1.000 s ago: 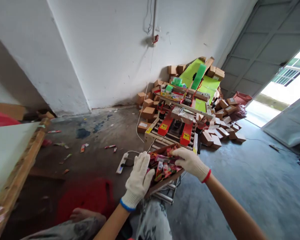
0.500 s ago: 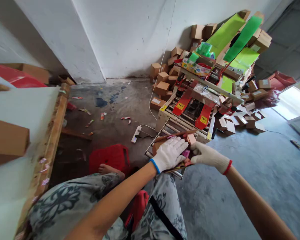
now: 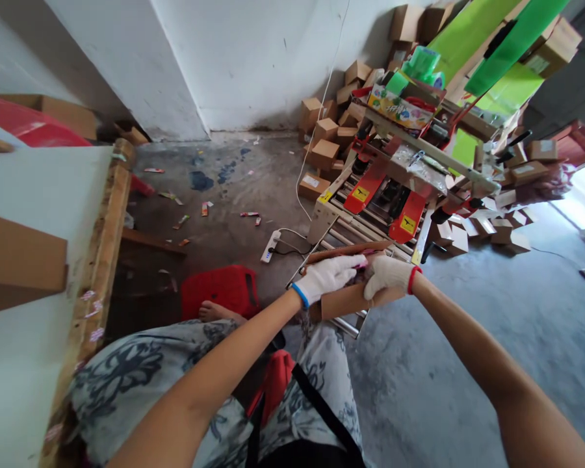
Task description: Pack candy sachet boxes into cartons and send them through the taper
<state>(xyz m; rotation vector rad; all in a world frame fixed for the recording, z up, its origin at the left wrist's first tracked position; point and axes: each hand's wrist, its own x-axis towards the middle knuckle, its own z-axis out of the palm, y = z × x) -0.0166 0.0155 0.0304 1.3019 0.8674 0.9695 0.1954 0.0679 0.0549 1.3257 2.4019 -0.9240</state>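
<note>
On the rollers, just ahead of the knees, I have the open box, its near flap facing me and its far flap leaning up. My left hand, in a white glove with a blue cuff, lies across the opening with its fingers out nearly straight, tips at the pink packets inside. My right hand, red-cuffed, is over the box's right end, thumb against the near flap and fingers bent inward; their tips are hidden, so I cannot tell whether they grip anything. The two hands are close together, packets showing between them.

Beyond the box I see the machine with its red plates. Left of the rollers, the power strip lies on the floor, near the red stool. Cartons are heaped by the wall.
</note>
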